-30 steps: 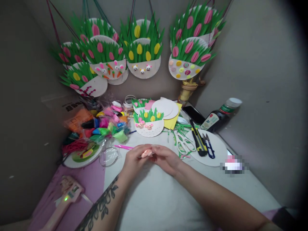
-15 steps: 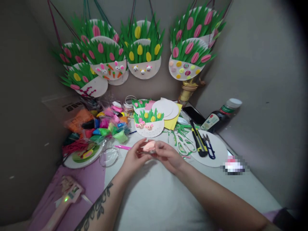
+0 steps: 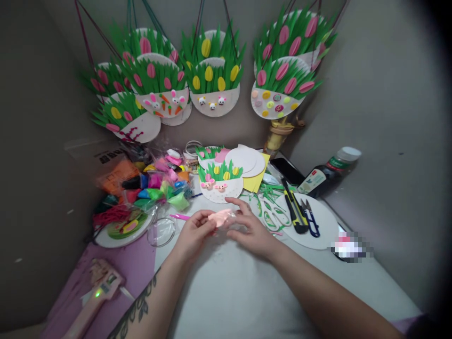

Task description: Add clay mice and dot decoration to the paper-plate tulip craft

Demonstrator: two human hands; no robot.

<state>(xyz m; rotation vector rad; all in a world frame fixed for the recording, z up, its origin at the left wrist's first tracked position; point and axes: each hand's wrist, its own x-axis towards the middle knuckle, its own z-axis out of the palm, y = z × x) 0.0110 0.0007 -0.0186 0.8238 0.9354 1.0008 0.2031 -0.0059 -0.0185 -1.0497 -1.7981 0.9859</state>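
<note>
A small clear bag of light pink modelling clay (image 3: 221, 218) is pinched between the thumb and fingers of my left hand (image 3: 197, 231). Around the bag's right end is my right hand (image 3: 251, 230), its index finger lifted and its thumb apart from the other fingers; whether a fingertip touches the plastic I cannot tell. Just beyond the hands lies a paper-plate basket (image 3: 226, 190) with green paper grass, yellow tulips and two pink animal heads. A pink pen-like tool (image 3: 179, 216) lies by my left hand.
Bags of coloured clay (image 3: 155, 181) pile up at the left, above a decorated plate (image 3: 106, 239). A pink glue gun (image 3: 102, 287) lies front left, its light green. White scissors (image 3: 271, 214), a cutter (image 3: 295, 212) and thread snips (image 3: 311, 219) lie right, near a dark bottle (image 3: 323, 172). Plate baskets (image 3: 215, 101) hang behind.
My right hand has loosened and spread its fingers, moving slightly right of the clay bag. My left hand still holds the bag, now showing more of it. The whole view has shifted slightly.
</note>
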